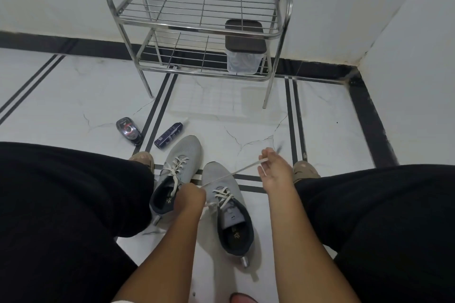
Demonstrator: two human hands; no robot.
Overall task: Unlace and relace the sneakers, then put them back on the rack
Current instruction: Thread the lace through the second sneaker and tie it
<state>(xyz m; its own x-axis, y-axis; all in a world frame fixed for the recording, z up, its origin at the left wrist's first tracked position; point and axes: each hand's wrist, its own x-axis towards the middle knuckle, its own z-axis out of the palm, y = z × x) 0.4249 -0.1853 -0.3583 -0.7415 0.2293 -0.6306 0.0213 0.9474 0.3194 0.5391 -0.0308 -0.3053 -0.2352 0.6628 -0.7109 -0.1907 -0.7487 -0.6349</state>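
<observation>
Right sneaker point(227, 206) half-laced — left hand point(193, 195) pinches lace point(236, 172), right hand point(272, 167) pulls end taut; left sneaker point(176, 172) laced; rack point(197, 29) awaits both.

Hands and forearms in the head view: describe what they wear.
Both forearms are bare, with no sleeves in view, and the left hand and right hand wear no gloves. No watch, bracelet or ring shows. Black clothing covers the legs beside them.
</observation>
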